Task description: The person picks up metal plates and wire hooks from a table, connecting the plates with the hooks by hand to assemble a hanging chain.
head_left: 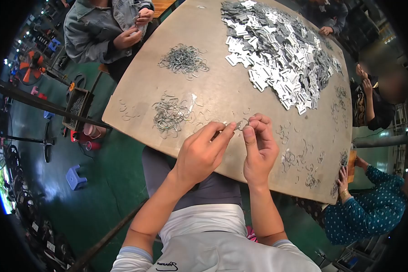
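Two bare hands are held close together over the near part of a beige tabletop (222, 88), head view. Left hand (198, 154): thumb and forefinger closed to a narrow pinch, small metal piece (238, 125) gripped at the tips; exact shape is mostly hidden by the fingers. Right hand (261, 154): also pinched narrow, bent wire hook (245, 122) held between thumb and forefinger, just beside the left fingertips. Whether the two pieces are touching cannot be told.

One pile of wire hooks (167, 115) is located on the table, near the left hand on its outer side; a second wire pile (183, 60) is set farther back. Loose wire pieces (289, 158) are scattered right of the right hand. Large heap of flat metal plates (276, 50) is spread over the far side, overlapped, well apart from both hands.

Other people are seated around the table. Something small is held in both hands by the person in a denim jacket (84, 41), far left; item can't be made out. At the right edge, a co-worker's hand (343, 181) is rested, dotted teal sleeve (371, 177) attached. Blue plastic stool (75, 177) is stood on the green floor (109, 172), left.
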The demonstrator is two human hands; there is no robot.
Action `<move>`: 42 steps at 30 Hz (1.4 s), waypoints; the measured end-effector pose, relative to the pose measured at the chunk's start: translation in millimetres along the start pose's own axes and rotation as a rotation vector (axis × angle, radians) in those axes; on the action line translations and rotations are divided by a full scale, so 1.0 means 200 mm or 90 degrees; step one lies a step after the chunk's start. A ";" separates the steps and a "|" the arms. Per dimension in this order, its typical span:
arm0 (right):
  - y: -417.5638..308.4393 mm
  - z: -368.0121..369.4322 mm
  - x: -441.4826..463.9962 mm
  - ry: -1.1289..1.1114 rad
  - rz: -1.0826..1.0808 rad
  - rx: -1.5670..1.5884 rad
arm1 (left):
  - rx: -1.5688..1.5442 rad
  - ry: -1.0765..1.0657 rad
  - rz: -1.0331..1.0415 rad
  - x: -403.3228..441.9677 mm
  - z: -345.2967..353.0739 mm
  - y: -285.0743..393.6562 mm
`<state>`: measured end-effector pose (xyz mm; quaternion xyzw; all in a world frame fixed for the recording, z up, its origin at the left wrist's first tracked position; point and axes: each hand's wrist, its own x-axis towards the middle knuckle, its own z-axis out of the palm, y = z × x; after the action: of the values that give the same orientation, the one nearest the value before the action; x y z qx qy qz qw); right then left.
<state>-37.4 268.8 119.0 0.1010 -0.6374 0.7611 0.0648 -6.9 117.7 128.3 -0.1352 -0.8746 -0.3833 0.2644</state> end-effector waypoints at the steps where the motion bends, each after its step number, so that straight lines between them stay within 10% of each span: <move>1: -0.01 -0.01 0.01 -0.001 0.014 0.001 | 0.009 -0.014 0.012 0.01 0.00 -0.01; 15: 0.07 -0.11 0.01 0.110 -0.149 0.013 | -0.288 -0.050 0.042 0.19 0.11 -0.10; 18: 0.06 -0.17 0.02 0.127 -0.150 -0.002 | -0.291 -0.030 -0.206 0.32 0.34 -0.20; 30: 0.01 -0.33 0.04 0.147 -0.135 -0.100 | 0.211 -0.020 -0.071 0.64 1.09 -0.45; 42: 0.06 -0.27 0.04 0.119 -0.080 -0.042 | -0.821 -0.017 -0.659 0.40 0.34 -0.29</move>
<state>-52.7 319.7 99.8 0.0668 -0.6460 0.7401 0.1749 -121.8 131.4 100.3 0.1550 -0.4380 -0.8814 -0.0856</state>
